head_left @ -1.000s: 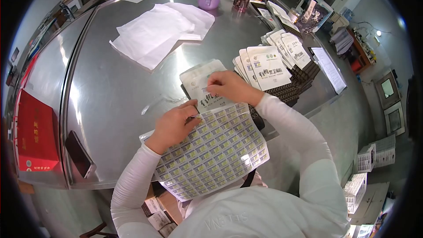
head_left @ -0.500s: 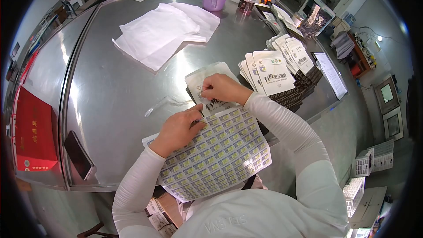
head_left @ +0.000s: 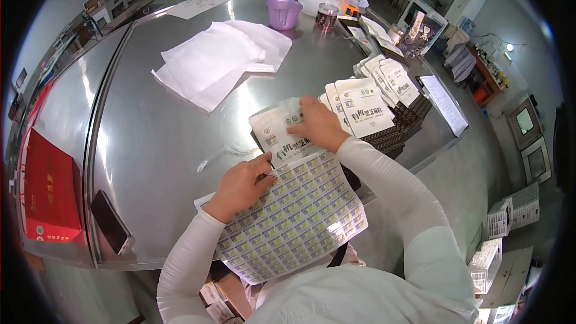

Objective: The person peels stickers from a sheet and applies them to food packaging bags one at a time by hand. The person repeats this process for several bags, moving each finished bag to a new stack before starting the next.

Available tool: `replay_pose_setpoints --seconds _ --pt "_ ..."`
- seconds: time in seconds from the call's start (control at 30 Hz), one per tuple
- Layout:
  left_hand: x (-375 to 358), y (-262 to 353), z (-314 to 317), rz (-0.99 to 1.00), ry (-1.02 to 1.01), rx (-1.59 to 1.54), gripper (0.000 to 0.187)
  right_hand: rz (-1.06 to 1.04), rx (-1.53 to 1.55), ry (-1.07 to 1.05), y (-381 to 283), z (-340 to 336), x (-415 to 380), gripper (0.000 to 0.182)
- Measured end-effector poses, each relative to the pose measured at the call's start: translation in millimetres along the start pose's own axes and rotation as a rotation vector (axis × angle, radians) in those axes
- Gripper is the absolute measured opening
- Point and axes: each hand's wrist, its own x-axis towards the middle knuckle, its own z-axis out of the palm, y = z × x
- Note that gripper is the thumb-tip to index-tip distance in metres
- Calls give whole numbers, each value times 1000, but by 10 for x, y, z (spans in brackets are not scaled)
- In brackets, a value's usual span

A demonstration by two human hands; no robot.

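A large sheet of small yellow-and-blue stickers slopes over the table's near edge toward my lap. My left hand grips the sheet's upper left edge, thumb and fingers nearly together. Just beyond it lies a white pouch with black Chinese lettering, its lower part covered by the sheet. A small sticker shows under the pouch's red logo. My right hand holds the pouch by its upper right side, the thumb on its face and the fingertips at its top edge.
Stacked pouches stand at the right, near a clipboard with paper. White sheets, a purple cup and a jar are farther back. A phone and red box lie left.
My right hand has moved from a pinch over the pouch's left part to its upper right side. The sticker under the logo is now uncovered. My left hand stays on the sheet.
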Motion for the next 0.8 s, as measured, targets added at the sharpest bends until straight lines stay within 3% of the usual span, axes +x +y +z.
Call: replay_pose_setpoints --seconds 0.1,0.3,0.4,0.5,0.57,0.67,0.73,0.8 --pt "39 26 -29 -17 -23 -14 14 75 -42 22 174 0 -50 67" --pt "94 106 -90 -117 -87 -22 12 -23 -15 103 233 76 -148 56" --pt "93 45 -52 -70 -68 -13 12 -161 7 369 301 168 -188 40" --pt "84 15 -37 14 -21 -51 12 47 719 32 419 12 -107 27" --pt "67 43 -50 72 42 -121 12 22 774 179 538 -119 -94 16" --pt "53 189 -175 -100 -73 -169 13 -54 907 372 1075 -334 79 15" --pt "47 250 -209 -118 -72 -132 15 76 841 383 1460 -513 164 22" --pt "47 265 -209 -110 -57 -112 16 102 142 606 1495 -566 102 30"
